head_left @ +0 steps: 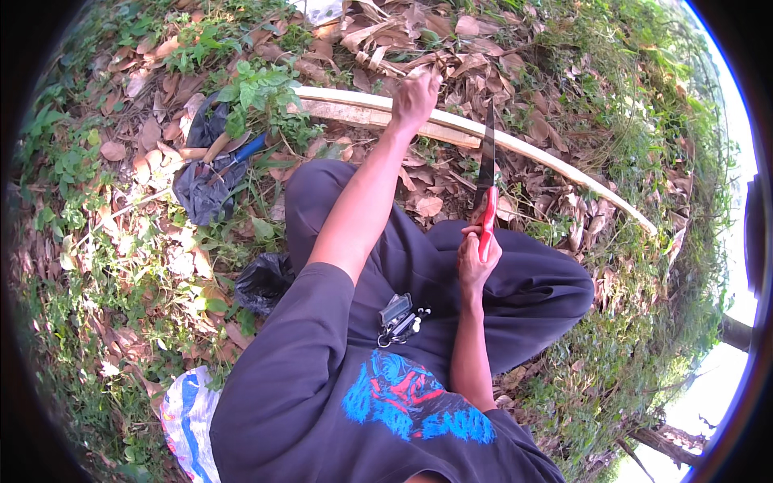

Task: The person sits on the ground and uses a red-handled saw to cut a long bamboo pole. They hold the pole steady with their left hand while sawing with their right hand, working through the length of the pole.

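Observation:
My right hand (478,251) grips the red handle of a handsaw (487,161). The dark tapered blade points away from me and crosses over a long pale strip of wood (576,171). That strip lies in a shallow arc on the leaves, with a second pale piece (346,111) along its left part. Over the left part of the wood, my left hand (415,101) is closed, fingers bent toward dry leaves and stalks (386,48). Whatever it may hold cannot be made out.
Left of my knee, a black plastic bag (200,197) lies beside a wooden-handled tool (216,148) and a blue-handled tool (248,150). A white and blue bag (192,423) is near my side. Keys and a small dark object (394,314) rest on my lap. Leaves and weeds surround me.

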The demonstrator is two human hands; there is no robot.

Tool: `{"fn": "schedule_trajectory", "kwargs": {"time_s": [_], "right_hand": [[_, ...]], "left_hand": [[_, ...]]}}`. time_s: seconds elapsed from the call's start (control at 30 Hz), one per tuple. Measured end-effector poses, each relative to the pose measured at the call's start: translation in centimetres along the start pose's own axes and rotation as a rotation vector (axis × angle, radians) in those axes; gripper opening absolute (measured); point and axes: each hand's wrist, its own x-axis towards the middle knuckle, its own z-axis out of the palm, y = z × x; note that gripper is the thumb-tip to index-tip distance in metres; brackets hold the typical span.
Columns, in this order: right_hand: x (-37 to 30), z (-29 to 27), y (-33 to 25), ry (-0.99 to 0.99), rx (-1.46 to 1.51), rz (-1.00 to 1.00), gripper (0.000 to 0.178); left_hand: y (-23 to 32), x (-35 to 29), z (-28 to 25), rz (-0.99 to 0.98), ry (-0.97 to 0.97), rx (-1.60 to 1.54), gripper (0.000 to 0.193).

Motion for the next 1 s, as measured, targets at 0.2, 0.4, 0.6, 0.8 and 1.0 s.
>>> {"fn": "schedule_trajectory", "kwargs": {"time_s": [0.2,0.4,0.6,0.8,1.0], "right_hand": [[0.2,0.1,0.8,0.001,0.045,-0.017,0.012],[-0.2,0.2,0.0,0.003,0.008,0.022,0.011],[-0.1,0.3,0.0,0.014,0.053,0.041,0.012],[0.3,0.6,-0.9,0.010,0.025,0.010,0.017],[0.2,1.1,-1.1,0.023,0.024,0.037,0.016]], "left_hand": [[-3.7,-3.3,3.5,0.252,-0.067,0.689,0.049],[-3.1,-2.9,3.6,0.306,-0.060,0.705,0.062],[-3.9,-1.8,4.2,0.360,0.033,0.677,0.063],[-4.7,-1.5,4.6,0.346,0.027,0.646,0.061],[-4.7,-1.4,4.5,0.388,0.059,0.638,0.057]]}}
